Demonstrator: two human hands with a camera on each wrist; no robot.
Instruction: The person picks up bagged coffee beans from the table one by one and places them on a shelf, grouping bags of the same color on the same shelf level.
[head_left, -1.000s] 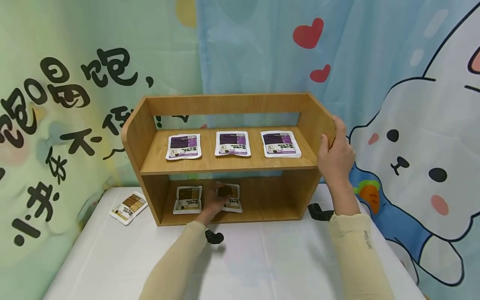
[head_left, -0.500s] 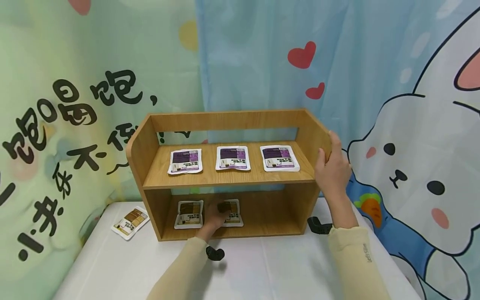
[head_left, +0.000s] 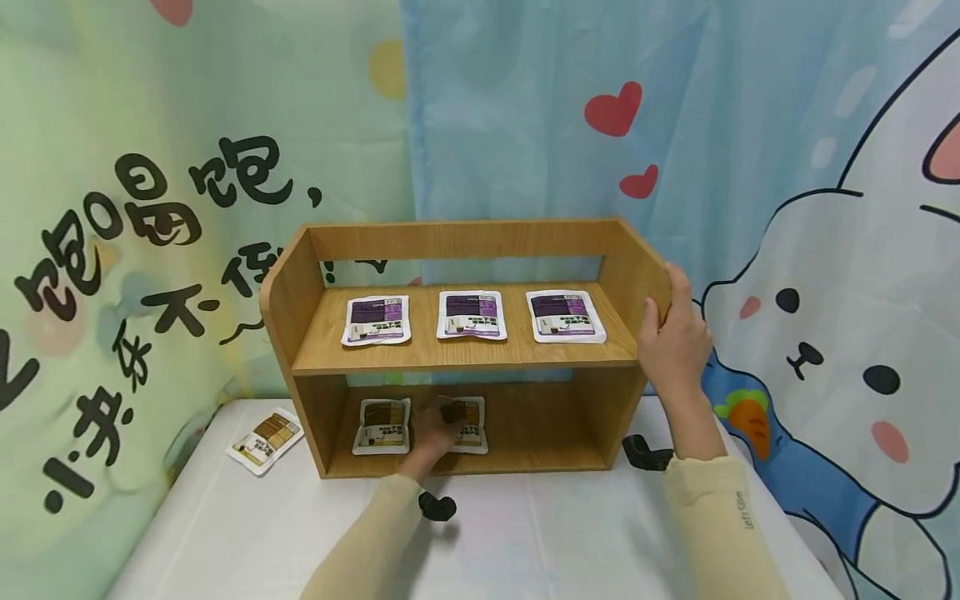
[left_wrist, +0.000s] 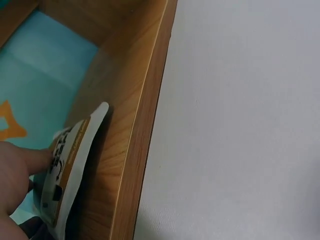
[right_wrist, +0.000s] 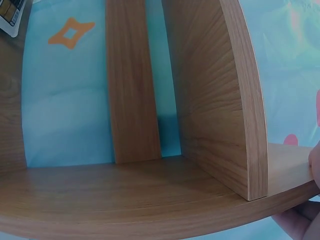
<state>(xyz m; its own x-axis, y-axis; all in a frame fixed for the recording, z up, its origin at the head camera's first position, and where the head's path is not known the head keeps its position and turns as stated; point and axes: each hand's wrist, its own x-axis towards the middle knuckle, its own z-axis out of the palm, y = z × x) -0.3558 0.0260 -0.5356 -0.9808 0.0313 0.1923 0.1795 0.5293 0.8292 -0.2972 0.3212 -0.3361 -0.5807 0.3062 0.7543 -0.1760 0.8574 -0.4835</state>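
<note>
My left hand reaches into the lower level of a two-tier wooden shelf, at a white-edged pouch with a brown label. In the left wrist view the thumb lies on the printed face of this pouch, which tilts up from the shelf board; the other fingers are mostly hidden. A similar brown-label pouch lies left of the hand. My right hand grips the shelf's right side panel, its thumb toward the inside. The right wrist view shows fingers curled round that panel's edge.
Three purple-label pouches lie in a row on the upper level. Another brown-label pouch lies on the white table left of the shelf. Printed curtains hang close behind and beside the shelf.
The head view has tilted, so the shelf sits lower in the picture. Both hands keep their places, the left at the pouch and the right on the side panel.
</note>
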